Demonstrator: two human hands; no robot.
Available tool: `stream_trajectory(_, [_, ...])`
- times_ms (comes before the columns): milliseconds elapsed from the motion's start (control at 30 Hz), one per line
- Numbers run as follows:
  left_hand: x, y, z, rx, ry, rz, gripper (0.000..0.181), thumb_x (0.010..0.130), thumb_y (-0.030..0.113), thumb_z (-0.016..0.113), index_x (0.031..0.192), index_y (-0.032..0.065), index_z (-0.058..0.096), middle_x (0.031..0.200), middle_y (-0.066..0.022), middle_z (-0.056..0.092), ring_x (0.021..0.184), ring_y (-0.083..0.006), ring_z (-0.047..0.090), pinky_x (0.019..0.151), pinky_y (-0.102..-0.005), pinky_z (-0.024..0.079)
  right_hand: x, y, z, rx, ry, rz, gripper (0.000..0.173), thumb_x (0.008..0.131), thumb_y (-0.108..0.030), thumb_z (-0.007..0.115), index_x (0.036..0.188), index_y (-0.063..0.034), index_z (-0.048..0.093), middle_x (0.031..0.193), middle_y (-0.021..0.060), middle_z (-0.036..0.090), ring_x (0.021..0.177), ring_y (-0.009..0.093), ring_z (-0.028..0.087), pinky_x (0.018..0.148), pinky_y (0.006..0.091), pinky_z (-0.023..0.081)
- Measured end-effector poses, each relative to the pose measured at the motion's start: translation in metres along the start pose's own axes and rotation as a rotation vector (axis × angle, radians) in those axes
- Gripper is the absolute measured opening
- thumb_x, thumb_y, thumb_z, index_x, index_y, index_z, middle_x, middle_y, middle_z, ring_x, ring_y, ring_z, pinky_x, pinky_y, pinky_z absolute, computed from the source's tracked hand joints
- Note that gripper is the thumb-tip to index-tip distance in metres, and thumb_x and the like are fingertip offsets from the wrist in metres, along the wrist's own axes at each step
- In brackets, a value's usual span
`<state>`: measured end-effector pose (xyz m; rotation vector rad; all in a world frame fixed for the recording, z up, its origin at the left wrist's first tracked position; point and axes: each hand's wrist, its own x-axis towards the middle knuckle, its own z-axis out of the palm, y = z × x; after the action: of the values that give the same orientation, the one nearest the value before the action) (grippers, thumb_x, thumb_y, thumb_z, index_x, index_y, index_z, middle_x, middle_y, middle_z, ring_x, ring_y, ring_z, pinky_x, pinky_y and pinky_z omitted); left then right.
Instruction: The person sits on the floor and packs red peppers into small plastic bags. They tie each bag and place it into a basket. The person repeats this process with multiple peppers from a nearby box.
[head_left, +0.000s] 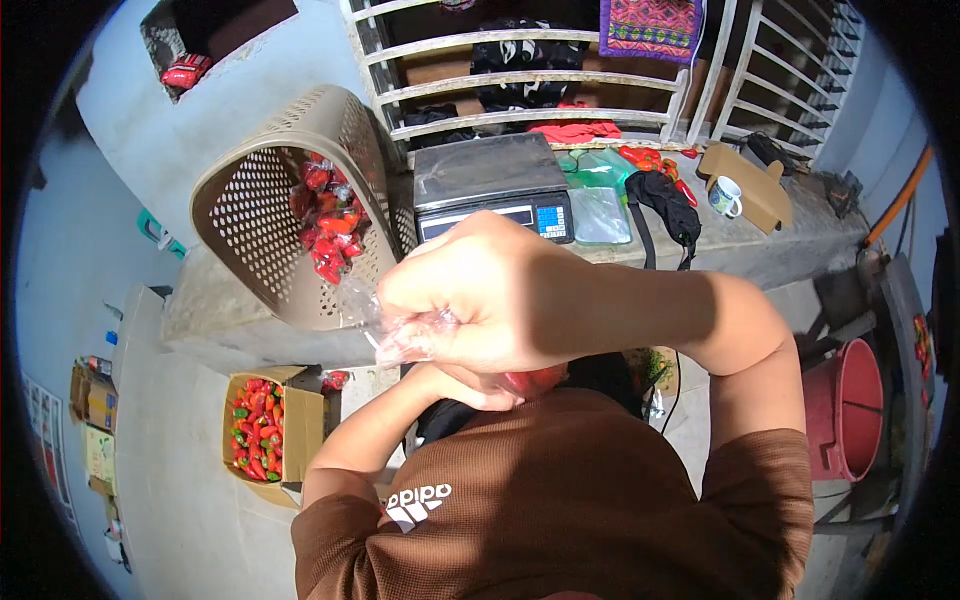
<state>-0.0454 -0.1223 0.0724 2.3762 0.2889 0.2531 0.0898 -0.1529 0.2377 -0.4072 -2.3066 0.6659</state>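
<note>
My right hand (469, 289) is raised in front of my chest, its fingers closed around the gathered neck of a clear plastic bag (364, 307). Loose film sticks out to the left of the fist. Below it, my left hand (480, 386) cups the lower part of the same bag against my shirt. Red peppers (536, 379) show through the film there; the right hand and wrist hide most of them. Just beyond my hands stands a digital weighing scale (491, 180), its front edge partly covered by the fist.
A tipped plastic basket (206, 195) holds bagged red peppers (330, 217) on the concrete ledge (240, 330). On the floor is a cardboard box (304, 420) of peppers. Plastic bags (600, 216), a black strapped pouch (664, 210), a mug (724, 196) and a red bucket (817, 420) lie rightward.
</note>
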Motion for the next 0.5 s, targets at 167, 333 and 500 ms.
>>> stream_trajectory(167, [0.022,0.006,0.021,-0.135,0.178,0.157,0.046,0.072,0.030,0.066,0.110,0.0064,0.056,0.104,-0.0137,0.056,0.095,-0.0269,0.055,0.087,-0.0363,0.041,0.014,0.009,0.002,-0.040,0.010,-0.033,0.015,0.073,-0.014,0.064,0.071,-0.0034,0.054,0.063,0.0126,0.053,0.054,0.027,0.052,0.051,0.0327,0.041])
stream_trajectory(333, [0.029,0.003,0.014,-0.628,0.163,-0.157,0.035,0.081,0.027,0.059,0.102,-0.0009,0.060,0.102,-0.0130,0.059,0.099,-0.0239,0.054,0.086,-0.0323,0.042,0.029,0.041,-0.019,-0.008,0.235,0.088,0.035,0.074,-0.025,0.067,0.099,-0.0038,0.055,0.082,0.0115,0.061,0.074,0.020,0.062,0.065,0.0304,0.048])
stream_trajectory(500, [0.021,-0.029,-0.004,-1.053,0.483,-0.297,0.039,0.081,0.026,0.063,0.106,-0.0021,0.058,0.099,-0.0104,0.061,0.092,-0.0179,0.056,0.084,-0.0292,0.044,-0.054,0.093,-0.059,0.219,0.295,0.366,0.073,0.069,-0.026,0.073,0.128,-0.0062,0.036,0.102,0.0034,0.046,0.090,0.011,0.046,0.077,0.0247,0.041])
